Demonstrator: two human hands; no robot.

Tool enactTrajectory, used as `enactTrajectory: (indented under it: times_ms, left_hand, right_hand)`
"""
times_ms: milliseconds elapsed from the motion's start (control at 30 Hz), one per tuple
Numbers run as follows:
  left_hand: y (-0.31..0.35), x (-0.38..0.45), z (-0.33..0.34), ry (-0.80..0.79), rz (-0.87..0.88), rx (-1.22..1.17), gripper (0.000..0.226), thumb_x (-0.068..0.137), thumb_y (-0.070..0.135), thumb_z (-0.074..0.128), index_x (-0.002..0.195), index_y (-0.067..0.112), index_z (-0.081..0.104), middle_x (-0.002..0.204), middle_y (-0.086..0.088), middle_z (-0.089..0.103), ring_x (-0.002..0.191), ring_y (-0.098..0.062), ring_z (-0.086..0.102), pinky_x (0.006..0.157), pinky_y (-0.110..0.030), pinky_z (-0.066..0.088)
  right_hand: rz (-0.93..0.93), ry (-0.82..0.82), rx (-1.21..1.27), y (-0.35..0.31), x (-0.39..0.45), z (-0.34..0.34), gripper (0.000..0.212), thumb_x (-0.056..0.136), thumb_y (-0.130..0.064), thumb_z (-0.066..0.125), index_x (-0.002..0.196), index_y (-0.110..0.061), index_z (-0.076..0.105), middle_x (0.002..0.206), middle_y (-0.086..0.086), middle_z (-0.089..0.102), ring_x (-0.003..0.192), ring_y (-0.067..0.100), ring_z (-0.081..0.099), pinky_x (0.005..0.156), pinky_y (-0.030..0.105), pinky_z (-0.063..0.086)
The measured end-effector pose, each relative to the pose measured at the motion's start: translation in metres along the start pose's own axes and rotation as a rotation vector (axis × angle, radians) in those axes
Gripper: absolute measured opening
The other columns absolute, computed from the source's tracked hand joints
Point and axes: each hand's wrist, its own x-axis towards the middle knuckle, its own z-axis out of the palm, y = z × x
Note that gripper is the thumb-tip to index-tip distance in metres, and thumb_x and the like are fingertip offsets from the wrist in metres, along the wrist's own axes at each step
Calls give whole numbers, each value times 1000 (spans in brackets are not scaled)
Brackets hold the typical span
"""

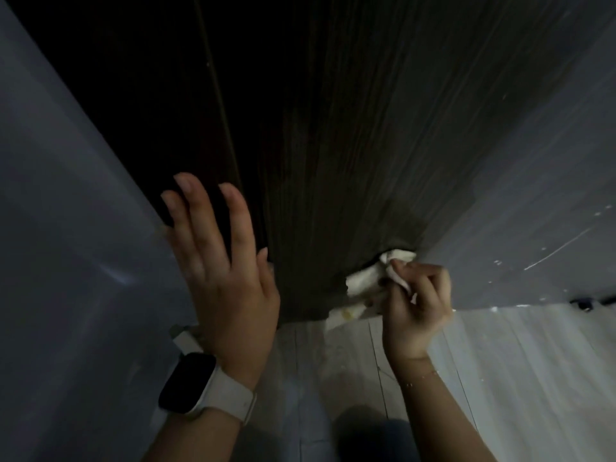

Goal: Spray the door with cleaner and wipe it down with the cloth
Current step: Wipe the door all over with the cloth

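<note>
A dark wood-grain door (333, 145) fills the upper middle of the head view and reaches down to the floor. My right hand (415, 311) grips a crumpled white cloth (363, 281) and holds it against the door's lower right part, close to the bottom edge. My left hand (220, 265) lies flat with straight fingers on the door's left edge and frame, a smartwatch on its wrist. No spray bottle is in view.
A grey wall (66, 228) runs along the left and another grey wall (533, 195) with white specks along the right. Pale plank flooring (500, 378) lies below. A dark shape at the bottom middle is part of my leg.
</note>
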Motion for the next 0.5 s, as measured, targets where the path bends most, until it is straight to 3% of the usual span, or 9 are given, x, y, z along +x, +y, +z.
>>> enactTrajectory:
  times_ms: [133, 233, 300, 433, 500]
  left_hand:
    - [-2, 1, -1, -1, 5, 8, 87, 86, 5, 71, 151, 10, 12, 152, -23, -2, 147, -25, -12, 121, -40, -6]
    - [-3, 0, -2, -2, 0, -21, 87, 88, 8, 71, 151, 13, 12, 153, -21, -3, 148, -24, -11, 122, -43, -2]
    - [-3, 0, -3, -6, -4, -15, 87, 88, 9, 71, 152, 13, 11, 153, -21, -3, 148, -32, -7, 122, -43, -1]
    - [-3, 1, -1, -20, 5, 10, 87, 87, 9, 71, 152, 7, 12, 152, -24, -2, 144, -42, -2, 122, -45, 0]
    - [-2, 2, -2, -13, 1, 8, 87, 87, 8, 71, 152, 8, 12, 152, -24, -2, 143, -42, -3, 122, -44, -2]
  right_hand:
    - [46, -145, -48, 30, -30, 1, 10, 83, -1, 61, 84, -3, 70, 85, 7, 53, 86, -4, 50, 72, 13, 43]
    - [187, -264, -104, 49, -49, -1, 12, 81, 0, 60, 83, -8, 68, 89, -2, 51, 77, 3, 51, 59, 36, 51]
    - [180, -220, -91, 39, -40, -3, 14, 79, 6, 63, 83, -6, 70, 87, 1, 52, 77, 7, 52, 58, 42, 51]
    - [1, 40, 5, 0, 5, -3, 15, 79, 13, 66, 85, 0, 72, 83, 9, 54, 81, 13, 55, 70, 24, 47]
    - [-37, 19, -14, 6, 0, -1, 16, 80, 10, 65, 86, -4, 72, 84, 7, 53, 82, 12, 54, 69, 23, 47]
